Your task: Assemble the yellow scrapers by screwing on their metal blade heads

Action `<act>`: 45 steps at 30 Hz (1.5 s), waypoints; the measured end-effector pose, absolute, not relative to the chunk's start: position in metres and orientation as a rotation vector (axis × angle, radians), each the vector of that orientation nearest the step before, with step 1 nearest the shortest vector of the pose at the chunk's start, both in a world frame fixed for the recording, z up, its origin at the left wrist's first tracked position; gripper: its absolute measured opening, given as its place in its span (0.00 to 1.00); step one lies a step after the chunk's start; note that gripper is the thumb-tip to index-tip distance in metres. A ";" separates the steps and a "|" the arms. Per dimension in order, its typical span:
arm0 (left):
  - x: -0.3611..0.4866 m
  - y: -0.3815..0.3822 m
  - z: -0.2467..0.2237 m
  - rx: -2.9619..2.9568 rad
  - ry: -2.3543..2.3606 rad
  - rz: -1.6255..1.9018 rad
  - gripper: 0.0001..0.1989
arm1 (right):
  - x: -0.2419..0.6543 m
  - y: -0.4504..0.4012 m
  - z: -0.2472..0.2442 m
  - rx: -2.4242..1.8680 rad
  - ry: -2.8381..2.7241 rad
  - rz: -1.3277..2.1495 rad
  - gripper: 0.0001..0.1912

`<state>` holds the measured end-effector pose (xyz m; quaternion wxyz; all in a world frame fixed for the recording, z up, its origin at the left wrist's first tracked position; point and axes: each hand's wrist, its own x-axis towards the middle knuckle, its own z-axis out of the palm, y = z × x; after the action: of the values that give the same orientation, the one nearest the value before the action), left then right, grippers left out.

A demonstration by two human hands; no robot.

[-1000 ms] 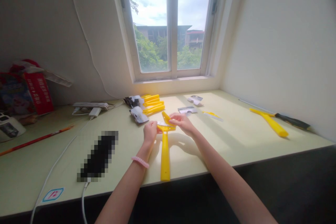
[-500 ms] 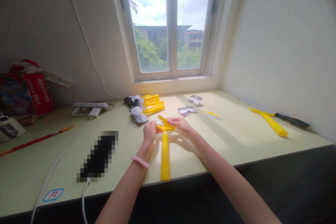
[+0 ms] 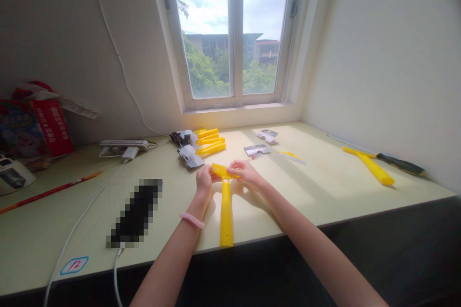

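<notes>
A yellow T-shaped scraper (image 3: 226,211) points its long handle toward me, close to the table's front edge. My left hand (image 3: 204,178) has its fingers closed around the left end of the scraper's head. At the right end, my right hand (image 3: 246,172) pinches the head, thumb on top. A flat yellow head plate (image 3: 219,170) lies along the crossbar between my hands. My fingers hide both ends of it, and I cannot make out any blade there.
Several packaged yellow-handled scrapers (image 3: 211,146) lie beyond my hands. Opened grey cards (image 3: 257,150) and a yellow piece (image 3: 291,156) sit right of them. Farther right are another yellow scraper (image 3: 376,169) and a black-handled screwdriver (image 3: 401,165). A pixelated dark object (image 3: 135,213) with a white cable lies left.
The yellow head plate, tilted up at an angle before, now lies flat in line with the scraper's crossbar. My hands have stayed in nearly the same place.
</notes>
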<state>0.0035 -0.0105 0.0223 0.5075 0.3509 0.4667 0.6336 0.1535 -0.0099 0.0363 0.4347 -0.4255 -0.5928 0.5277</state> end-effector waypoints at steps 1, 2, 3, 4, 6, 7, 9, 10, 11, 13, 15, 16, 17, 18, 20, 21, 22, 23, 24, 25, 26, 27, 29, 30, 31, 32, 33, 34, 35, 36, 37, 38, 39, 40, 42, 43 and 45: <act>0.003 -0.011 0.022 0.840 1.116 1.518 0.11 | 0.153 -0.010 0.037 -1.055 -1.473 1.307 0.15; 0.003 -0.010 0.023 0.836 1.110 1.510 0.11 | 0.153 -0.010 0.037 -1.047 -1.472 1.305 0.15; 0.003 -0.010 0.022 0.832 1.108 1.504 0.12 | 0.153 -0.011 0.038 -1.039 -1.470 1.306 0.15; 0.002 -0.010 0.022 0.828 1.107 1.500 0.13 | 0.153 -0.011 0.038 -1.034 -1.469 1.312 0.15; 0.002 -0.010 0.022 0.821 1.104 1.485 0.15 | 0.153 -0.012 0.038 -1.022 -1.467 1.332 0.16; 0.002 -0.011 0.022 0.818 1.102 1.475 0.16 | 0.153 -0.012 0.038 -1.013 -1.467 1.343 0.16; 0.002 -0.011 0.021 0.814 1.094 1.455 0.16 | 0.153 -0.011 0.037 -0.994 -1.465 1.349 0.17; 0.002 -0.011 0.021 0.808 1.090 1.449 0.15 | 0.153 -0.011 0.036 -0.989 -1.466 1.344 0.17; 0.002 -0.011 0.021 0.798 1.084 1.449 0.15 | 0.153 -0.011 0.035 -0.988 -1.465 1.332 0.17; 0.002 -0.011 0.021 0.781 1.052 1.456 0.14 | 0.153 -0.010 0.034 -0.995 -1.461 1.308 0.17; 0.002 -0.010 0.022 0.776 0.996 1.452 0.13 | 0.153 -0.009 0.034 -1.004 -1.444 1.284 0.16; 0.002 -0.010 0.023 0.776 0.963 1.442 0.13 | 0.154 -0.009 0.033 -1.005 -1.432 1.271 0.15; 0.003 -0.011 0.024 0.776 0.933 1.429 0.12 | 0.154 -0.008 0.033 -1.002 -1.418 1.256 0.15; 0.003 -0.011 0.025 0.780 0.908 1.409 0.12 | 0.155 -0.008 0.032 -0.995 -1.406 1.238 0.15; 0.004 -0.015 0.027 0.817 0.880 1.359 0.14 | 0.157 -0.006 0.030 -0.978 -1.380 1.199 0.14; 0.005 -0.017 0.027 0.859 0.866 1.322 0.15 | 0.158 -0.004 0.029 -0.971 -1.369 1.185 0.14; 0.007 -0.021 0.028 0.909 0.850 1.279 0.16 | 0.158 -0.003 0.028 -0.964 -1.360 1.176 0.15; 0.008 -0.024 0.028 0.960 0.828 1.231 0.18 | 0.159 -0.002 0.027 -0.953 -1.355 1.175 0.15; 0.010 -0.027 0.028 1.006 0.795 1.179 0.20 | 0.159 0.000 0.026 -0.938 -1.354 1.182 0.15; 0.013 -0.031 0.028 1.037 0.774 1.134 0.22 | 0.160 0.001 0.024 -0.919 -1.355 1.193 0.15; 0.015 -0.033 0.028 1.060 0.763 1.086 0.23 | 0.160 0.002 0.023 -0.902 -1.359 1.205 0.16; 0.017 -0.034 0.028 1.080 0.767 1.054 0.24 | 0.160 0.003 0.022 -0.890 -1.366 1.213 0.16; 0.019 -0.035 0.027 1.128 0.782 1.046 0.22 | 0.159 0.004 0.020 -0.884 -1.381 1.216 0.16; 0.020 -0.034 0.026 1.159 0.785 1.065 0.21 | 0.158 0.004 0.020 -0.886 -1.386 1.212 0.17; 0.020 -0.032 0.026 1.191 0.779 1.088 0.19 | 0.157 0.005 0.019 -0.886 -1.389 1.210 0.17; 0.020 -0.031 0.026 1.221 0.769 1.107 0.18 | 0.156 0.005 0.018 -0.884 -1.387 1.211 0.17; 0.019 -0.029 0.025 1.245 0.761 1.118 0.17 | 0.155 0.005 0.018 -0.882 -1.381 1.214 0.17; 0.019 -0.029 0.025 1.263 0.755 1.126 0.15 | 0.154 0.005 0.018 -0.883 -1.375 1.219 0.16; 0.018 -0.028 0.025 1.276 0.752 1.133 0.14 | 0.153 0.005 0.018 -0.888 -1.374 1.225 0.16; 0.017 -0.028 0.025 1.286 0.755 1.142 0.14 | 0.152 0.006 0.018 -0.899 -1.379 1.231 0.15; 0.017 -0.029 0.026 1.292 0.768 1.152 0.14 | 0.152 0.006 0.018 -0.917 -1.387 1.228 0.14; 0.016 -0.029 0.026 1.293 0.791 1.162 0.14 | 0.153 0.007 0.019 -0.947 -1.398 1.211 0.12; 0.015 -0.030 0.027 1.285 0.825 1.173 0.14 | 0.155 0.008 0.020 -0.991 -1.410 1.168 0.09; 0.013 -0.029 0.028 1.268 0.867 1.187 0.14 | 0.158 0.009 0.021 -1.056 -1.422 1.091 0.08; 0.010 -0.027 0.028 1.197 0.965 1.229 0.12 | 0.166 0.014 0.021 -1.238 -1.449 0.838 0.07; 0.009 -0.024 0.028 1.148 1.009 1.262 0.11 | 0.170 0.017 0.020 -1.340 -1.468 0.693 0.08; 0.006 -0.019 0.027 1.054 1.068 1.338 0.09 | 0.178 0.022 0.016 -1.507 -1.529 0.471 0.10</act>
<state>0.0064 -0.0192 0.0273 0.5360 0.4426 0.4486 0.5618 0.1778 0.0221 0.0162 0.4545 -0.6108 -0.6196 0.1909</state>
